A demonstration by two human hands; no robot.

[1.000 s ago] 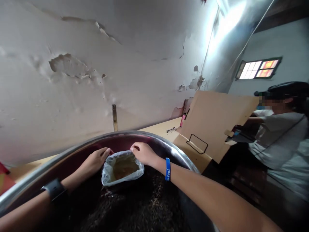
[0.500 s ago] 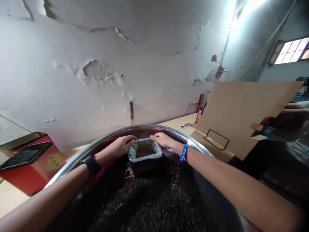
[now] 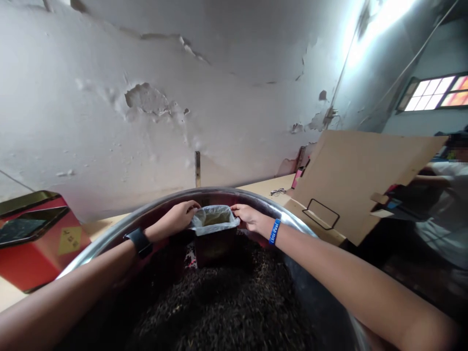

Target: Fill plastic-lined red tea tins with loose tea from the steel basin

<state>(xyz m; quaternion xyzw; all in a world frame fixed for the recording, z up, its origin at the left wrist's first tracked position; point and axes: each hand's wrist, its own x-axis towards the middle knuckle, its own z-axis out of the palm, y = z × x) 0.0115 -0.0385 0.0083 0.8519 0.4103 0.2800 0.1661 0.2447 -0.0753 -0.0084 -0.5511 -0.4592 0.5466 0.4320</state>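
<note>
A dark square tin [image 3: 215, 248] stands in the far part of a big metal basin [image 3: 175, 196], among loose dark dried leaves [image 3: 226, 302] that look like tea. A clear plastic bag [image 3: 216, 227] lines the tin, its edge folded over the rim. At the left corner my left hand [image 3: 178, 218], with a black watch on its wrist, is closed on the bag's edge. My right hand [image 3: 249, 216], wearing a blue wristband, pinches the bag at the right corner. Shadow hides much of the tin's lower part.
Red tins [image 3: 34, 243] with yellow labels stand left of the basin. Eyeglasses [image 3: 278, 192] lie on the table behind it. To the right rises a large cardboard box [image 3: 365, 180] with its flap up, and beyond it is another person [image 3: 444, 195].
The bag's edge now sits lower over the rim, and more of the tin's front shows. My right fingers have shifted to the right-hand edge. The view has turned slightly right.
</note>
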